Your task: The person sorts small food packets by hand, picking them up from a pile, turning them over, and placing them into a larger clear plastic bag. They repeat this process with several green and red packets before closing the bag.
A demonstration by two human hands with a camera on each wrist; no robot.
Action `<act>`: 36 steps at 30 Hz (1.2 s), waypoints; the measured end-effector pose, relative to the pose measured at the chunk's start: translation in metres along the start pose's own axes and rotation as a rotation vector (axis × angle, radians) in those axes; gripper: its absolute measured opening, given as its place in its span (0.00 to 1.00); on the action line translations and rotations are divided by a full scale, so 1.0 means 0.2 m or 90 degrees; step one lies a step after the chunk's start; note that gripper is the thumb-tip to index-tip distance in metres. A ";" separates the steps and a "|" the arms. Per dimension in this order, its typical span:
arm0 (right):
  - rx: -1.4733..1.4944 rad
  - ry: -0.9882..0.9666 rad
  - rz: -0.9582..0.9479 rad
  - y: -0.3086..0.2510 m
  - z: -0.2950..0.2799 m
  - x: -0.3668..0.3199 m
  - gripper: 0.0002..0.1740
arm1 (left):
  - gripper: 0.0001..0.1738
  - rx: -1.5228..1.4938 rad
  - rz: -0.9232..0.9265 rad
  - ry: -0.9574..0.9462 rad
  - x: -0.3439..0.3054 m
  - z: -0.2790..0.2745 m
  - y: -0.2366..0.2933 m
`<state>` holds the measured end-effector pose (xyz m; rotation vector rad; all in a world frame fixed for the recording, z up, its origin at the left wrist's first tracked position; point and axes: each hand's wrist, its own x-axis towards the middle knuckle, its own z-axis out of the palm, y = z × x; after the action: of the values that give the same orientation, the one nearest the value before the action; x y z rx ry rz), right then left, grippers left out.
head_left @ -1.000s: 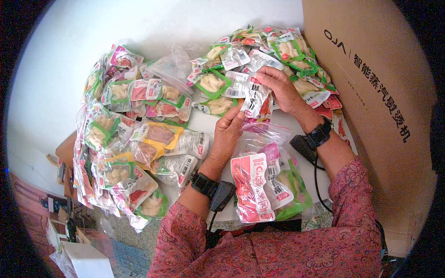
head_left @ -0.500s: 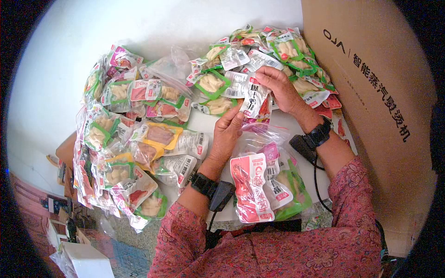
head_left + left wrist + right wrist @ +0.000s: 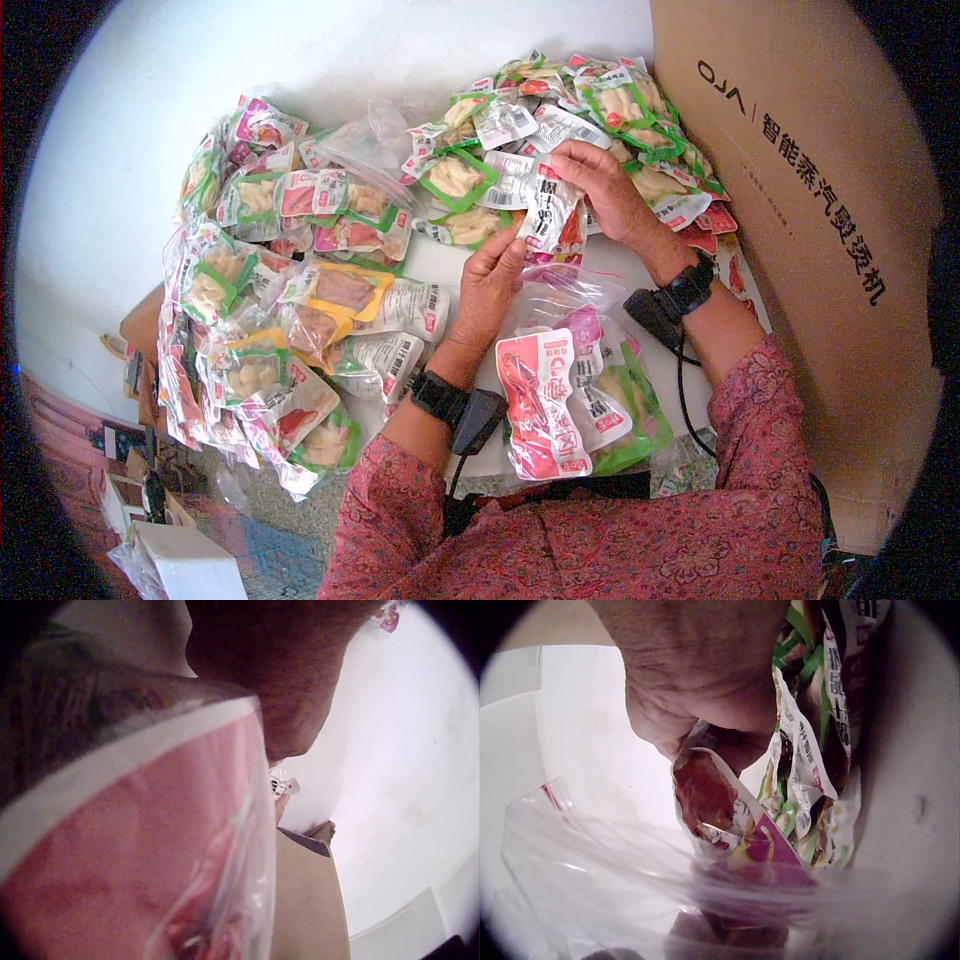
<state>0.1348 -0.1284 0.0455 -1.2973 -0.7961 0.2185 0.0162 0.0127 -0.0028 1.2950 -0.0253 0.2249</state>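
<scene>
Both hands hold one small white packet (image 3: pixel 553 217) with dark lettering and a reddish picture, above the mouth of a clear zip bag (image 3: pixel 570 290). The left hand (image 3: pixel 486 290) pinches its lower left edge; the right hand (image 3: pixel 610 195) grips its upper right corner. Below them the clear bag contains a red-and-white packet (image 3: pixel 545 405), a white one and a green-edged one. In the right wrist view the right hand (image 3: pixel 705 675) pinches the packet (image 3: pixel 705 799) behind clear plastic. The left hand (image 3: pixel 270 667) shows in the left wrist view, its fingertips mostly hidden.
Filled clear bags of packets (image 3: pixel 250 280) lie at the left of the white table (image 3: pixel 440 262). A heap of green-edged packets (image 3: pixel 620 105) stands behind the right hand. A large cardboard box (image 3: pixel 800 250) is at the right, and black cables run from the wrist cameras.
The packet has tilted very slightly between the fingers. Both hands keep their hold and stay nearly in the same place.
</scene>
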 end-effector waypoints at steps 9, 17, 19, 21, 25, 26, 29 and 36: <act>0.015 -0.002 0.006 0.01 0.00 0.00 0.10 | 0.16 0.031 -0.003 -0.004 -0.01 0.01 0.03; 0.021 0.002 0.015 0.00 0.00 0.00 0.10 | 0.17 0.020 -0.008 -0.007 -0.01 0.00 0.02; 0.039 0.003 0.021 0.01 0.00 0.00 0.10 | 0.17 0.027 -0.002 -0.006 -0.02 0.01 0.03; 0.035 0.005 0.019 0.02 0.00 0.01 0.09 | 0.17 0.006 0.006 -0.004 -0.02 0.02 0.03; 0.023 0.010 0.019 0.03 -0.01 0.01 0.09 | 0.17 0.000 0.007 -0.027 -0.01 -0.01 0.01; 0.023 0.011 0.019 0.03 -0.01 0.01 0.09 | 0.17 -0.010 0.001 -0.023 -0.01 0.00 0.01; 0.018 0.005 0.014 0.03 -0.01 0.01 0.09 | 0.17 -0.008 -0.007 -0.021 -0.01 -0.01 0.01; 0.020 0.009 0.015 0.02 0.00 0.01 0.09 | 0.15 0.004 -0.006 0.015 -0.01 0.03 0.03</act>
<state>0.1372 -0.1270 0.0418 -1.2783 -0.7625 0.2388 0.0129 0.0085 0.0049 1.2991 0.0010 0.2324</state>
